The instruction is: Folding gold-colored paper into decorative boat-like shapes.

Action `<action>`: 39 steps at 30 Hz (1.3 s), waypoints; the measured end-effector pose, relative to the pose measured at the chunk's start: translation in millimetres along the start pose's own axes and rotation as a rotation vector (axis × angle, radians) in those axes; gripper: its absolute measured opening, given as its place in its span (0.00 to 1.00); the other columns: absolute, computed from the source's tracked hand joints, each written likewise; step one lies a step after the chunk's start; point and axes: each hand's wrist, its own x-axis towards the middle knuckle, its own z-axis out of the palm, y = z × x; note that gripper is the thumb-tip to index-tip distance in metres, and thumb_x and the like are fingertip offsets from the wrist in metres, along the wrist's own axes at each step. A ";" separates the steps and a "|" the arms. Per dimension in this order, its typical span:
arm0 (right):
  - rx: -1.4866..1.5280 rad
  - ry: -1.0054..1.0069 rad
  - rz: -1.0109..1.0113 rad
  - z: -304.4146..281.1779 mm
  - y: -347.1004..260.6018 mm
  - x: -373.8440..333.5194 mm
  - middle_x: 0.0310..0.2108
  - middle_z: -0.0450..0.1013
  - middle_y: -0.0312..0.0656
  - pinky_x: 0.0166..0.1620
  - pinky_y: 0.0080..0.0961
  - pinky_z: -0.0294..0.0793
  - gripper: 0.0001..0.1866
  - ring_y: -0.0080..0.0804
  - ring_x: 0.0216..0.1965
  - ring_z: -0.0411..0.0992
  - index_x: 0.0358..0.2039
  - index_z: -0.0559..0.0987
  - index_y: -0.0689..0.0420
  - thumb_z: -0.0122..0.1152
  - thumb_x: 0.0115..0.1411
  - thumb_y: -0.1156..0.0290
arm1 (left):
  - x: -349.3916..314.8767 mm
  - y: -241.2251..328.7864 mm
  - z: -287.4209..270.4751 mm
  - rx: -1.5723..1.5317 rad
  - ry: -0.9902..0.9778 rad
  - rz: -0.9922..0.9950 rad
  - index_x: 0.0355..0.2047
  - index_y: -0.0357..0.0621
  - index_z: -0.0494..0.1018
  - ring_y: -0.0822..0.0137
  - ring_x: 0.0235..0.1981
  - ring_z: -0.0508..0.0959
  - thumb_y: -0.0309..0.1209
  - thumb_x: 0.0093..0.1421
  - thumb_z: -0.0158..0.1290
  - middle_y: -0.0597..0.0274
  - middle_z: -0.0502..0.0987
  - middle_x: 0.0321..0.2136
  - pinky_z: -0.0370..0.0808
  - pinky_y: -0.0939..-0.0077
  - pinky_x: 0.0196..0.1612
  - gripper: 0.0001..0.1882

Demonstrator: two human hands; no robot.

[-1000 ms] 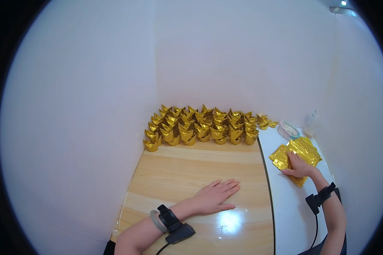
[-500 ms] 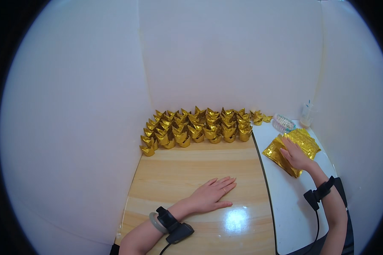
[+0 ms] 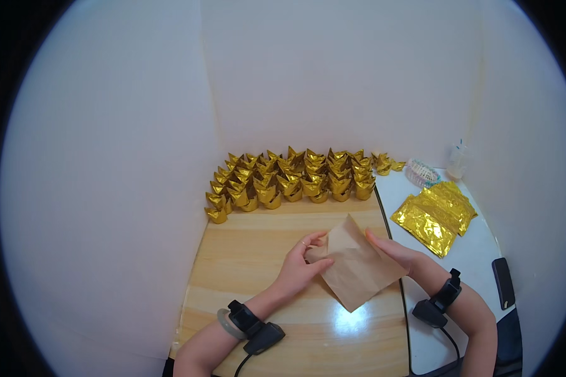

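Observation:
A square paper sheet (image 3: 357, 264), plain brown side up, is held over the wooden table (image 3: 245, 264) like a diamond. My left hand (image 3: 302, 267) pinches its left corner. My right hand (image 3: 393, 251) grips its right edge. A stack of gold foil sheets (image 3: 434, 217) lies to the right on the white table (image 3: 478, 276). Several folded gold paper ingots (image 3: 289, 182) stand in rows at the back of the wooden table.
White walls close in the left, back and right sides. A small white bottle (image 3: 457, 161) and a round woven item (image 3: 422, 172) sit at the back right. A dark phone (image 3: 503, 283) lies near the white table's right edge. Both wrists wear black bands with cables.
My right hand has lifted one sheet off the gold stack and brought it left over the wooden table. My left hand rose from lying flat and took the sheet's left corner.

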 end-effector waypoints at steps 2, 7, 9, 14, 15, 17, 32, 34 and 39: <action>-0.022 0.017 0.014 -4.3 1.8 5.3 0.57 0.67 0.42 0.53 0.26 0.71 0.38 0.28 0.52 0.71 0.62 0.63 0.59 0.41 0.65 0.39 | -1.6 -5.4 -2.7 0.230 0.054 0.037 0.60 0.45 0.61 0.69 0.44 0.72 0.26 0.54 0.61 0.62 0.66 0.49 0.71 0.77 0.47 0.34; -0.285 0.103 -0.131 -40.5 3.0 9.9 0.53 0.68 0.43 0.50 0.25 0.71 0.35 0.27 0.51 0.69 0.65 0.58 0.57 0.52 0.64 0.50 | -3.3 -0.9 2.3 0.371 0.295 0.003 0.47 0.42 0.71 0.66 0.43 0.74 0.28 0.52 0.61 0.58 0.71 0.39 0.72 0.75 0.45 0.21; -0.286 0.074 -0.188 -36.4 3.8 8.9 0.49 0.69 0.42 0.48 0.23 0.71 0.36 0.27 0.48 0.69 0.65 0.58 0.57 0.60 0.59 0.63 | -5.0 25.6 5.1 0.505 0.238 -0.081 0.41 0.42 0.74 0.64 0.43 0.73 0.31 0.53 0.60 0.58 0.71 0.37 0.72 0.74 0.45 0.16; -0.533 0.084 -0.225 -31.8 12.5 20.8 0.45 0.69 0.38 0.49 0.20 0.69 0.35 0.23 0.47 0.69 0.63 0.62 0.57 0.62 0.54 0.76 | -4.4 13.8 -2.2 0.766 0.212 0.185 0.31 0.42 0.78 0.58 0.44 0.72 0.31 0.51 0.56 0.58 0.73 0.37 0.69 0.69 0.47 0.08; -0.551 0.022 -0.233 -28.1 11.9 24.0 0.44 0.69 0.38 0.48 0.20 0.69 0.34 0.22 0.46 0.69 0.62 0.63 0.56 0.61 0.55 0.76 | -10.5 22.1 -8.3 0.735 0.124 0.300 0.33 0.43 0.78 0.57 0.48 0.70 0.28 0.49 0.54 0.58 0.73 0.40 0.67 0.66 0.52 0.10; -0.513 0.030 -0.259 -30.5 18.3 24.8 0.43 0.71 0.39 0.47 0.21 0.71 0.32 0.23 0.45 0.70 0.61 0.63 0.57 0.58 0.55 0.77 | -7.6 22.1 -12.2 0.675 0.012 0.433 0.34 0.43 0.79 0.57 0.51 0.68 0.25 0.46 0.53 0.59 0.73 0.44 0.64 0.63 0.56 0.13; -0.920 0.173 -0.798 -26.1 22.7 18.0 0.55 0.66 0.50 0.59 0.36 0.62 0.32 0.45 0.57 0.63 0.58 0.67 0.58 0.63 0.57 0.57 | -5.3 31.4 -14.7 1.086 -0.473 0.148 0.57 0.54 0.70 0.47 0.60 0.60 0.49 0.50 0.60 0.47 0.59 0.62 0.57 0.58 0.64 0.34; -0.914 0.039 -0.761 -20.4 22.5 10.9 0.57 0.64 0.50 0.62 0.37 0.59 0.33 0.47 0.60 0.60 0.58 0.67 0.59 0.64 0.56 0.54 | -3.5 28.2 -14.7 1.160 -0.384 0.170 0.59 0.54 0.68 0.46 0.60 0.60 0.57 0.53 0.55 0.47 0.59 0.62 0.57 0.59 0.64 0.37; -1.296 -0.052 -0.763 -18.4 26.6 8.6 0.58 0.63 0.52 0.64 0.39 0.56 0.40 0.49 0.62 0.57 0.58 0.65 0.64 0.67 0.52 0.52 | -4.4 24.4 -12.7 1.183 -0.355 0.176 0.62 0.50 0.62 0.45 0.62 0.57 0.62 0.50 0.55 0.46 0.56 0.63 0.53 0.57 0.65 0.45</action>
